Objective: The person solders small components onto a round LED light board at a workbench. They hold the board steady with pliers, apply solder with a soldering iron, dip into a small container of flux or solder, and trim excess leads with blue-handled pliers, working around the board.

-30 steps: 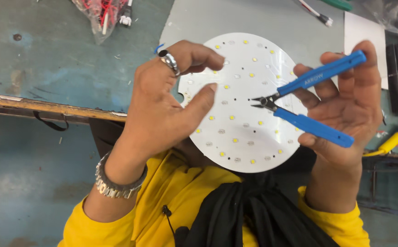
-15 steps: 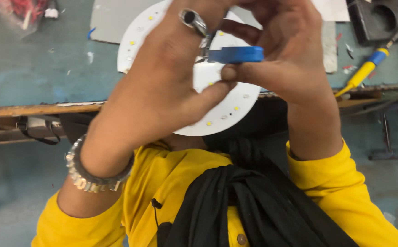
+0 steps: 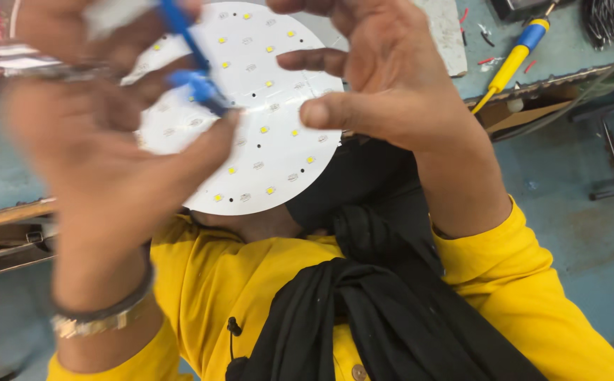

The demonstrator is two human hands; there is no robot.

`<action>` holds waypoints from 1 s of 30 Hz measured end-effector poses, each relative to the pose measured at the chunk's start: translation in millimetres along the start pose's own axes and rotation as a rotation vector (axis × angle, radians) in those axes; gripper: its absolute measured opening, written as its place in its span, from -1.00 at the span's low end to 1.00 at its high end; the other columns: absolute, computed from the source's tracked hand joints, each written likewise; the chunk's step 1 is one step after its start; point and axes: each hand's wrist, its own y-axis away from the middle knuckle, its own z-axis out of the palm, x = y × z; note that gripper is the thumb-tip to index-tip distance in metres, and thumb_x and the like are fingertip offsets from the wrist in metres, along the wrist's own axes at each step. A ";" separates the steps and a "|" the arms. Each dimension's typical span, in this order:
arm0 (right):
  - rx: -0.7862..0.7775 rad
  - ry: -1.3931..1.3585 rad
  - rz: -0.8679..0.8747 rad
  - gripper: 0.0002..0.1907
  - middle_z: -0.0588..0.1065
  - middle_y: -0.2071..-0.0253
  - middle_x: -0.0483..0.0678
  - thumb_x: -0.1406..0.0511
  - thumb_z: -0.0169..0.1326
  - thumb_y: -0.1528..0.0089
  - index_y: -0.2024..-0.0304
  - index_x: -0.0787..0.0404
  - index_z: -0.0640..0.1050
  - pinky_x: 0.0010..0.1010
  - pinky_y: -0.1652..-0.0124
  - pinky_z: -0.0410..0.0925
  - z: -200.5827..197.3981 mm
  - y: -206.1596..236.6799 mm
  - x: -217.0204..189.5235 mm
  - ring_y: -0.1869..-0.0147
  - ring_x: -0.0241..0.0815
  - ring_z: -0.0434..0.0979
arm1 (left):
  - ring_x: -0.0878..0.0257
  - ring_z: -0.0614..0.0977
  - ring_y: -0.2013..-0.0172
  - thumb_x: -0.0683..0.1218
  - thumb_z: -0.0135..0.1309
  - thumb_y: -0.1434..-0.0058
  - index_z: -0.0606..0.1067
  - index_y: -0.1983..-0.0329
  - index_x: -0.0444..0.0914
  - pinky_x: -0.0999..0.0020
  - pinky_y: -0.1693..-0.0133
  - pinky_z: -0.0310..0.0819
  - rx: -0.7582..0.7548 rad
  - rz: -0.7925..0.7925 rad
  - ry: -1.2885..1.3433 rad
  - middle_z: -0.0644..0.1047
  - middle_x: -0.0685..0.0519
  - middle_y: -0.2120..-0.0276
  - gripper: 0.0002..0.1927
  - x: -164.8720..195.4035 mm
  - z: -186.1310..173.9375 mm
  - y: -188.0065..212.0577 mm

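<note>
Teal-painted metal covers the workbench [image 3: 568, 49], chipped along its near edge, with a blue-grey floor [image 3: 575, 204] below. A yellow-handled soldering iron [image 3: 510, 65] lies on the bench near wire offcuts. The round white LED board [image 3: 264, 120] — dotted with small yellow chips and dark holes — is held up between both hands over the bench edge. The left hand [image 3: 102, 134], blurred, closes around blue-handled cutters [image 3: 192, 67] that lie across the board's upper left. The right hand [image 3: 384, 77] is half open, thumb pressed against the board's right rim, fingers curled above it.
</note>
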 end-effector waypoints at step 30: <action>-0.418 0.964 0.005 -0.75 0.53 -0.04 -0.03 0.51 0.17 -0.24 0.09 0.13 0.67 -0.27 0.02 0.45 106.7 -149.6 78.4 -0.05 0.02 0.58 | -0.08 0.57 -0.09 -0.48 0.34 -0.11 0.13 -0.44 -0.20 -0.04 -0.18 0.59 0.874 -0.245 0.623 0.39 -0.09 -0.08 -0.06 -53.9 -130.0 136.6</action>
